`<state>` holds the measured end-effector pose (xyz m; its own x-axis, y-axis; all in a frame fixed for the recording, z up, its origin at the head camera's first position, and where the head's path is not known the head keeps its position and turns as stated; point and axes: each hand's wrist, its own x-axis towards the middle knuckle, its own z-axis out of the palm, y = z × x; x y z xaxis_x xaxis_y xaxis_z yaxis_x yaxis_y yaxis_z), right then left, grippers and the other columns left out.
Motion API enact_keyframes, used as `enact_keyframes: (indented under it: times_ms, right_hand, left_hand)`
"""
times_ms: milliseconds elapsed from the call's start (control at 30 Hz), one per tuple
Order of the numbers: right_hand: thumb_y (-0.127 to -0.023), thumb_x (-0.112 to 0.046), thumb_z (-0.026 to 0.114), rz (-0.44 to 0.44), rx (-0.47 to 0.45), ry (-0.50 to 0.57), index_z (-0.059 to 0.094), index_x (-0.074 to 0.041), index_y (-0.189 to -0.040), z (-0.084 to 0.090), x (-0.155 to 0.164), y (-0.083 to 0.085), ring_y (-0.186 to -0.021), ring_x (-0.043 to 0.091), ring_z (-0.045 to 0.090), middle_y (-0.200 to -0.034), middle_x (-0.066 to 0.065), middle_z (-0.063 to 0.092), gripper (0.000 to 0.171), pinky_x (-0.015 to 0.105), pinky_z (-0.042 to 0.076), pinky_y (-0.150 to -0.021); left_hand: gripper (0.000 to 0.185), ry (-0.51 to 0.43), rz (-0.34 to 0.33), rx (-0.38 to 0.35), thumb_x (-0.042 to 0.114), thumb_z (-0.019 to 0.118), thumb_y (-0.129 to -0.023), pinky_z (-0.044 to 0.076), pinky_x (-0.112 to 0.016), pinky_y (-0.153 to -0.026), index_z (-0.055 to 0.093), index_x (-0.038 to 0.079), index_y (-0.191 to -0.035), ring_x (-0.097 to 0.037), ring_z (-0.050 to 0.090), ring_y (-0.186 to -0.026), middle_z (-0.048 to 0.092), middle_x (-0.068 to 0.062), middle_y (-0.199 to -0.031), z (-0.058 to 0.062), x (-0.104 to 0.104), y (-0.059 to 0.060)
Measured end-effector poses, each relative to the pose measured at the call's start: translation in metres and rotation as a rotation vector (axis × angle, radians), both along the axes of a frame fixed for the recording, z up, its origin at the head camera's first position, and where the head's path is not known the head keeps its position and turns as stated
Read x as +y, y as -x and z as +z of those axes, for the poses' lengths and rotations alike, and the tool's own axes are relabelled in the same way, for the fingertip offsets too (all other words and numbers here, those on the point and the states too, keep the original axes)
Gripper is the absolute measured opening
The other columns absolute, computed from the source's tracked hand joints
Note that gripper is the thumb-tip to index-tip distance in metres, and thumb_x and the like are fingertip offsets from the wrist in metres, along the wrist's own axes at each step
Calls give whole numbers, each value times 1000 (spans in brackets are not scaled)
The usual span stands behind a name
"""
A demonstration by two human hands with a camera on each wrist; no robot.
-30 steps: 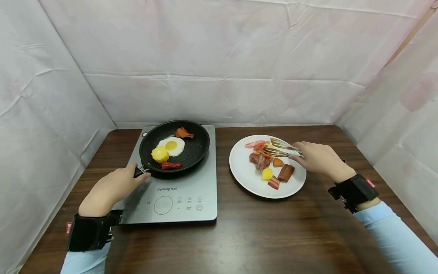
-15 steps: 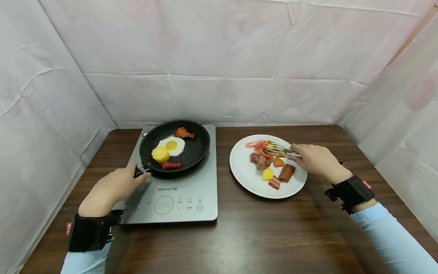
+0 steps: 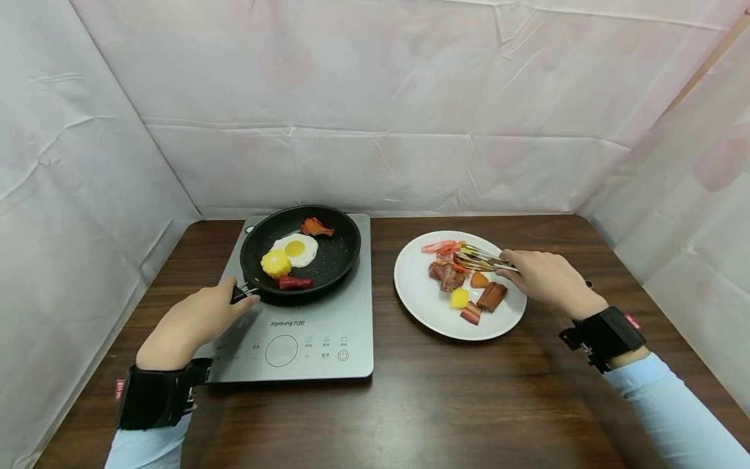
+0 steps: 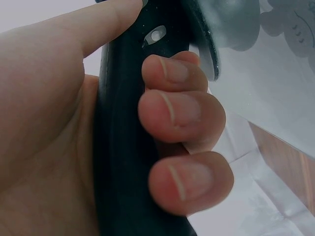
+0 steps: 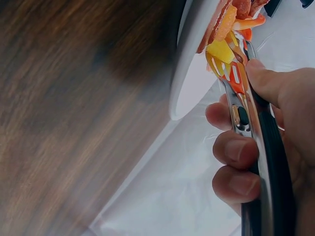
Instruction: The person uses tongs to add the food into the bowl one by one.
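Observation:
My left hand holds the black handle of a frying pan, its fingers curled round it in the left wrist view. In the pan lie a fried egg, a yellow corn piece, a dark red piece and a browned meat piece. My right hand grips metal tongs by their dark handles. The tongs' slotted ends sit at the far side of a white plate, around a yellow piece among the plate's food.
The pan stands on a silver induction cooker on the dark wooden table. Meat chunks, a yellow cube, an orange piece and brown meat pieces share the plate. White sheeting encloses the back and sides.
The tongs' ends have come closer together and lower over the food at the plate's far side. My left hand and the pan stay where they were.

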<state>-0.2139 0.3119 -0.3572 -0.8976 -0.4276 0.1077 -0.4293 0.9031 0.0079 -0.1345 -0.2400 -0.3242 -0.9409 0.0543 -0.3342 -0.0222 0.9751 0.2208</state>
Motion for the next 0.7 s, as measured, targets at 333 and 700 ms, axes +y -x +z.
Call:
enact_keyframes:
  times_ms: [333, 700]
  right_hand:
    - [-102, -34, 62, -11, -8, 7, 66, -9, -125, 1, 5, -6, -92, 34, 72, -112, 14, 75, 34, 53, 54, -73]
    - [-102, -33, 63, 1, 23, 9, 66, -15, -118, 7, 8, -7, -68, 15, 60, -92, 2, 74, 24, 38, 45, -58]
  left_hand:
    - [84, -4, -1, 2, 55, 43, -106, 54, -57, -80, 29, -17, -147, -48, 66, -109, 57, -41, -131, -1, 0, 1]
    - [83, -3, 1, 1, 54, 44, -106, 54, -56, -79, 31, -17, -145, -48, 66, -108, 57, -41, -131, 0, 0, 2]
